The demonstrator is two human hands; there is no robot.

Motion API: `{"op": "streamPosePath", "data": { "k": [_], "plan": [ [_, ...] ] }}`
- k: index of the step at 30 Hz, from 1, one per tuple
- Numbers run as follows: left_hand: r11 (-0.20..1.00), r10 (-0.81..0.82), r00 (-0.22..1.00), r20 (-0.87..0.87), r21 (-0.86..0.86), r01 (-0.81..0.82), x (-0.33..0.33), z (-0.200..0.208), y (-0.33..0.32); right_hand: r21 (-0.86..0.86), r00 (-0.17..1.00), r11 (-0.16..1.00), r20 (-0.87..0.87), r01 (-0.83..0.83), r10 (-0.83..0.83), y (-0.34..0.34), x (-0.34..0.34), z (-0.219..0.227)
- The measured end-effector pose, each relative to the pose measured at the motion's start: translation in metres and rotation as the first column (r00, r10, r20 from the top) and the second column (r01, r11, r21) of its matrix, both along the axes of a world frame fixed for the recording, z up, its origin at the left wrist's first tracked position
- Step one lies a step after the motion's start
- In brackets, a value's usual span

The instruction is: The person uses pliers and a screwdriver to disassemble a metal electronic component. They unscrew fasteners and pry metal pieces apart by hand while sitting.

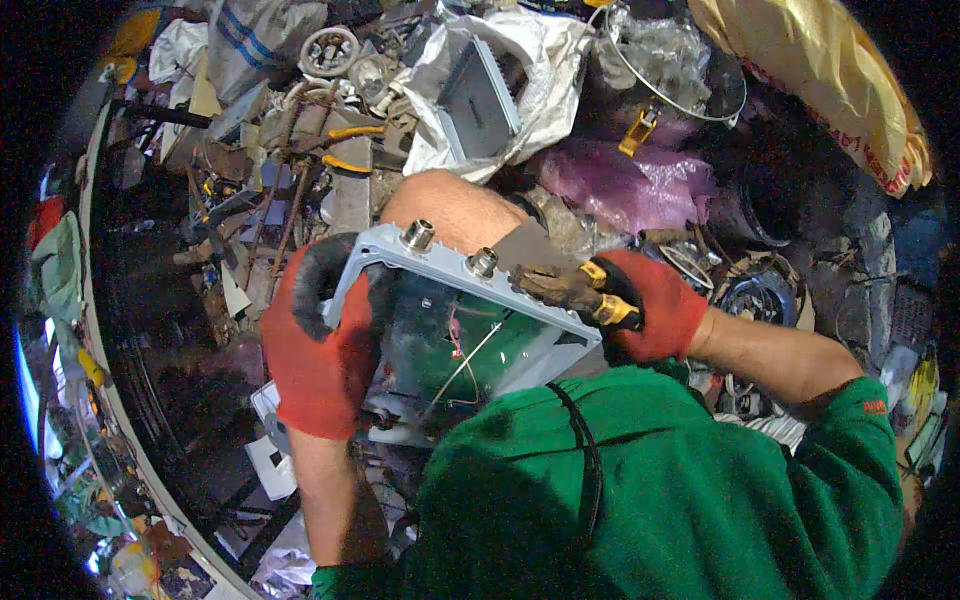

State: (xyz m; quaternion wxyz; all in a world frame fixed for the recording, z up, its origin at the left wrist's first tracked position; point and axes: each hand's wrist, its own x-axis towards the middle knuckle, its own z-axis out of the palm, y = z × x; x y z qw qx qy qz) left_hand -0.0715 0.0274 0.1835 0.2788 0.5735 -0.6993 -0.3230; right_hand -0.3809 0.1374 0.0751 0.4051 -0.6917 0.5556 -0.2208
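In front of me is a grey box-like housing (575,333), tilted, with a glossy panel (420,310) that reflects green and a loose wire (458,345). Two round metal connectors stand out of its upper edge: one (418,236) on the left, the other (483,262) near the middle. My left hand (325,335), in a red glove with black fingers, is closed on the housing's left end. A pair of dirty pliers (612,305) with yellow and black grips is held in my gloved right hand (660,300). Its jaws reach the housing's upper edge; exactly what they touch is unclear.
Scrap lies all around. Beyond my knee (450,205) a white sack (555,60) holds a grey panel (478,100). Yellow-handled tools (350,160) lie on the pile to the left. A wire-handled bucket (670,75) and purple plastic (630,185) are at the back right.
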Motion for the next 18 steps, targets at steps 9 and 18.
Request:
{"op": "streamPosePath", "data": {
  "k": [9, 18],
  "plan": [
    [0.995, -0.086, 0.996, -0.019, 0.058, 0.087, 0.0, 0.006, -0.029, -0.489, 0.966, 0.837, -0.054, -0.245, 0.252, -0.078, -0.025, -0.046],
    [0.943, -0.332, 0.901, -0.28, -0.084, 0.321, 0.033, 0.031, -0.033, -0.797, 0.818, 0.235, -0.475, -0.556, 0.326, -0.119, -0.022, 0.125]
  ]
}}
